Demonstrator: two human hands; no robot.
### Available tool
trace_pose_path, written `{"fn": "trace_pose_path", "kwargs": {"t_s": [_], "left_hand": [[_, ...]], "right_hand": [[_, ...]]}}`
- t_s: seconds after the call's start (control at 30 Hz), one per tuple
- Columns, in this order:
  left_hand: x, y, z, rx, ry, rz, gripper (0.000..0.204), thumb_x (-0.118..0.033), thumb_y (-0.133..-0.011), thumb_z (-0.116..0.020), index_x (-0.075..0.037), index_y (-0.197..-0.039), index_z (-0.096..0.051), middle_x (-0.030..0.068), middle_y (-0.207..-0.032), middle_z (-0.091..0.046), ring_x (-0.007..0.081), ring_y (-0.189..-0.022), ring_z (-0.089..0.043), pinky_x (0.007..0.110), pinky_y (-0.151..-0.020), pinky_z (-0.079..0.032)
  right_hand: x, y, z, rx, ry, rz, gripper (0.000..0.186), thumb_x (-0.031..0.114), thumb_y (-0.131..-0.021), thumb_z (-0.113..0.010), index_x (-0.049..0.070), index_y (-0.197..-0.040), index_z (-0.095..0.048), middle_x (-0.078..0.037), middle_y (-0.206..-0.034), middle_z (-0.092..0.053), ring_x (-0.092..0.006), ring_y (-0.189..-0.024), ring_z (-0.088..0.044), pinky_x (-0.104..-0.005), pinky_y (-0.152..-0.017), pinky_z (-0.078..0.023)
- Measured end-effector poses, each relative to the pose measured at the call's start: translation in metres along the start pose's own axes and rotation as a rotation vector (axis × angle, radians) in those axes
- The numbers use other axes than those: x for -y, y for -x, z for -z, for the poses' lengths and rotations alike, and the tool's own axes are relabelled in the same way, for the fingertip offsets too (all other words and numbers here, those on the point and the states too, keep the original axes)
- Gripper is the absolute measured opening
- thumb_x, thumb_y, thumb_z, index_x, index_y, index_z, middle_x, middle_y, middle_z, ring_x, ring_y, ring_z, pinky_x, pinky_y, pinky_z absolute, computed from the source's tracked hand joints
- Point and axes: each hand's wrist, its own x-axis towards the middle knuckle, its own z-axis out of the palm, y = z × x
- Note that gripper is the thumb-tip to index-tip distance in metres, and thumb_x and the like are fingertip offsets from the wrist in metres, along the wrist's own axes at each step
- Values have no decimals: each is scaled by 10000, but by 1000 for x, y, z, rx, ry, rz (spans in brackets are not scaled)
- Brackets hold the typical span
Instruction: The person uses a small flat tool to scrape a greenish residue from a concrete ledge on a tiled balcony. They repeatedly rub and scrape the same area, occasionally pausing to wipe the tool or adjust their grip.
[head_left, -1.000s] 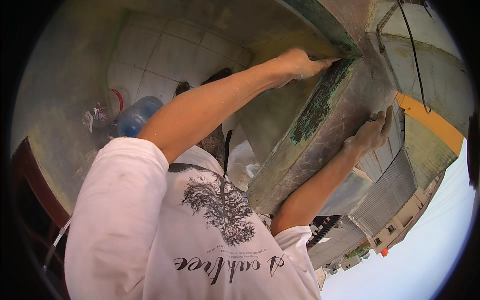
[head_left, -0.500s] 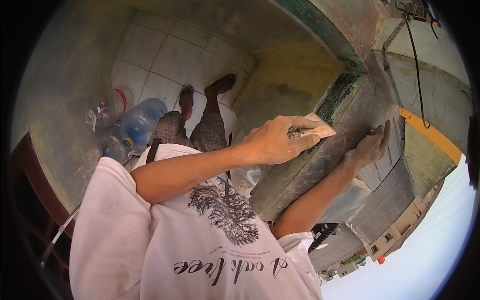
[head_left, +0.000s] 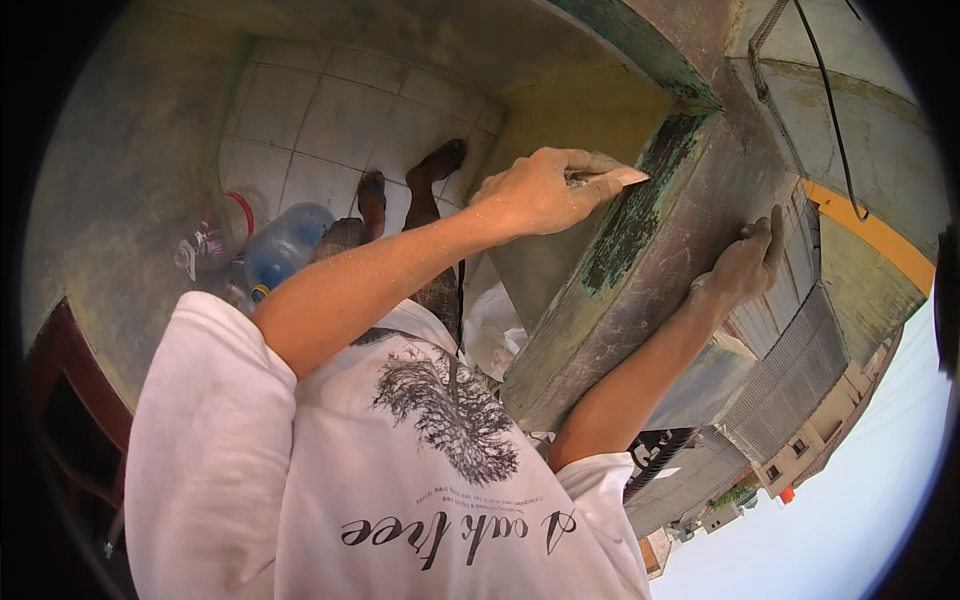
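My left hand (head_left: 545, 195) is closed around a pinkish, dusty folded piece that looks like sandpaper (head_left: 628, 177), pinched between thumb and fingers. Its tip is at the inner edge of a wall ledge (head_left: 675, 270), beside a strip of flaking dark green paint (head_left: 635, 215). Whether the tip touches the paint, I cannot tell. Farther right, my right hand (head_left: 740, 268) rests on the ledge's outer side, its fingers partly stretched and holding nothing. Pale dust covers both hands.
A large blue-tinted plastic bottle (head_left: 288, 245) and crumpled plastic (head_left: 205, 248) lie on the tiled floor (head_left: 340, 115), left of my feet. A white plastic bag (head_left: 492, 325) is below the ledge. A black cable (head_left: 835, 110) hangs at right, above rooftops.
My left hand has moved the sandpaper up and slightly left, toward the ledge's inner edge, uncovering more green paint. My right hand stays on the ledge while the view shifts slightly.
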Motion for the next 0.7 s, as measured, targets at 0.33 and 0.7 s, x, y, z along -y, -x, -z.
{"fn": "trace_pose_path", "kwargs": {"t_s": [0.33,0.7], "left_hand": [[0,23,-22,32,137,-6,624,-518,-1123,-606,-31,-1510,-649,169,-1516,-664,308,-1446,-583,463,-1219,-436],[4,64,9,305,221,35,619,-526,-1061,-699,-154,-1553,-644,206,-1562,-628,347,-1491,-555,445,-1247,-406]], "right_hand": [[-1,-4,-2,-3,-26,-19,435,183,-1083,-547,19,-1453,-708,-94,-1225,-719,-184,-1019,-643,-345,-971,-523],[-15,-15,-1,16,-120,3,443,201,-1098,-570,24,-1487,-684,-33,-1146,-645,-146,-981,-579,-327,-955,-489]]}}
